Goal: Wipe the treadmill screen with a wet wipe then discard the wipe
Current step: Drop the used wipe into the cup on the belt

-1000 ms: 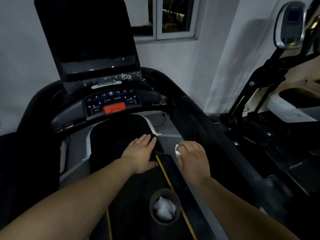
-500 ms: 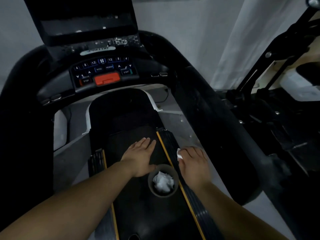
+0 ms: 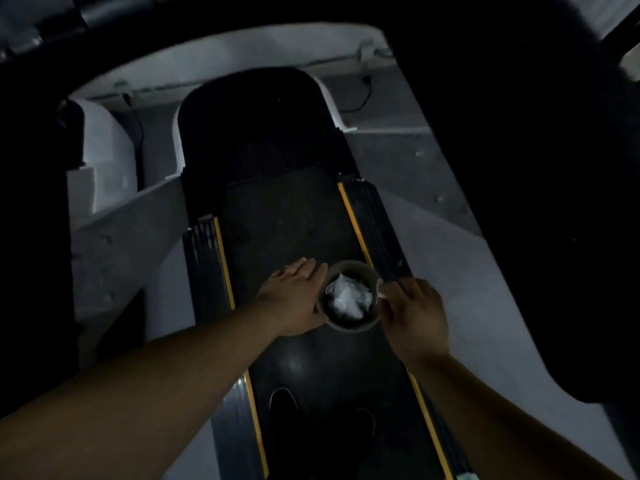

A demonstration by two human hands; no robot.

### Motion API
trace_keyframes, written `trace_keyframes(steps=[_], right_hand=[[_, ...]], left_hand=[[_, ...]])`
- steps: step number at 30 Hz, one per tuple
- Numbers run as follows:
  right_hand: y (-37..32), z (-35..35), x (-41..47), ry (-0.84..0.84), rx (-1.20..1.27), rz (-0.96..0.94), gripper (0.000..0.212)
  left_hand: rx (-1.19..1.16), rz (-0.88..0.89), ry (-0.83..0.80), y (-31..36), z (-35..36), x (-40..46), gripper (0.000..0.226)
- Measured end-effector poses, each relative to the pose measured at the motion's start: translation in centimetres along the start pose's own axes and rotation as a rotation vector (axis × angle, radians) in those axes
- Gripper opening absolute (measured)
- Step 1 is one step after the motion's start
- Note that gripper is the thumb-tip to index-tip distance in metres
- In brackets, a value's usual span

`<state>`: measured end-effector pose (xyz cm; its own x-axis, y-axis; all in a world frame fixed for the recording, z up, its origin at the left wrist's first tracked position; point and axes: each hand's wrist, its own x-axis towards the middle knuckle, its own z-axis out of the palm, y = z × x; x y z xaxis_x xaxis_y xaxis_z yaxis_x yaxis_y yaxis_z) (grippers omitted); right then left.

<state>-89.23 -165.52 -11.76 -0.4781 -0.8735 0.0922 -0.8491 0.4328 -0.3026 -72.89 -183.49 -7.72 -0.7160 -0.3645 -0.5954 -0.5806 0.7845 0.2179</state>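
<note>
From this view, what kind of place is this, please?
Probably a gym or home exercise room: a treadmill belt with yellow-edged side rails, and a small bin of crumpled wipes on it.

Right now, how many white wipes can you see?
2. One crumpled wad lies inside the small round bin on the treadmill belt; a second wipe peeks from the right hand beside the bin's rim. The wad may hide others.

Both my arms are stretched out forward and down. My left hand [image 3: 298, 299] is flat, fingers straight and together, palm facing right. My right hand [image 3: 414, 315] is curled, fingertips [image 3: 384, 289] pinched on something white.
</note>
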Motion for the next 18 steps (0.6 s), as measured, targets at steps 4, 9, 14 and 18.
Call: trace_keyframes(steps=[4,9,14,18], right_hand=[[1.8,5.7,-1.1,-0.130,-0.046,-0.008,0.017],[3.9,11.6,-1.5,-0.270,-0.034,-0.012,0.011],[5.2,17.5,-2.2,-0.259,0.022,0.020,0.011],[6.2,22.7,-1.7,-0.295,0.006,0.025,0.012]], left_hand=[[0.035,0.046,-0.044,-1.2,4.1,3.3,0.098],[0.045,0.062,-0.070,-2.8,10.2,8.2,0.098],[0.029,0.068,-0.035,-4.0,16.0,13.1,0.096],[0.085,0.102,0.028,-5.5,21.2,18.1,0.095]])
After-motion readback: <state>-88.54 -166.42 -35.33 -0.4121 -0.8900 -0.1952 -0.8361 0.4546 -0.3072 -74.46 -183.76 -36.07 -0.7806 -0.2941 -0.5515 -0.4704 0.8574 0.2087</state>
